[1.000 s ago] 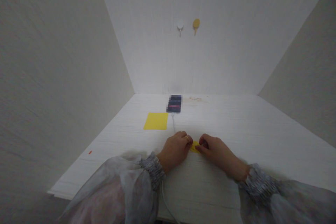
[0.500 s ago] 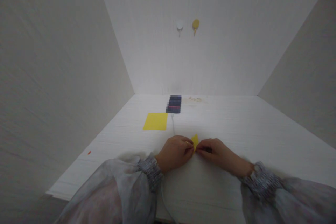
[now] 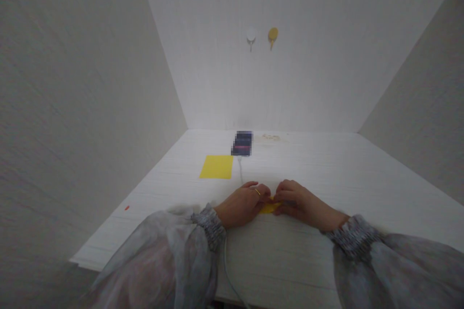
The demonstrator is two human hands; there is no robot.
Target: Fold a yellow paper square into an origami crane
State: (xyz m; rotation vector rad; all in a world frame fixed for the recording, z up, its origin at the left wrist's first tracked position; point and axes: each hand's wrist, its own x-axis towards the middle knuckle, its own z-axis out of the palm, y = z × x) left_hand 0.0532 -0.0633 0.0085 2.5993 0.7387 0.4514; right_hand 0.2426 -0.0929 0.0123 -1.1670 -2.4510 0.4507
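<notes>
Where the two hands meet near the front middle of the table (image 3: 326,164), a small folded yellow paper (image 3: 270,209) lies flat, directly between them and partly under the fingertips. The left hand (image 3: 242,205) and right hand (image 3: 295,201) are both curled closed on it, one at each end, equally near. Its long axis runs left to right. Visible part: bright yellow, thin; fold shape unclear. Beyond the left hand: flat yellow sheet (image 3: 216,166), phone (image 3: 242,143), white cable (image 3: 240,170).
</notes>
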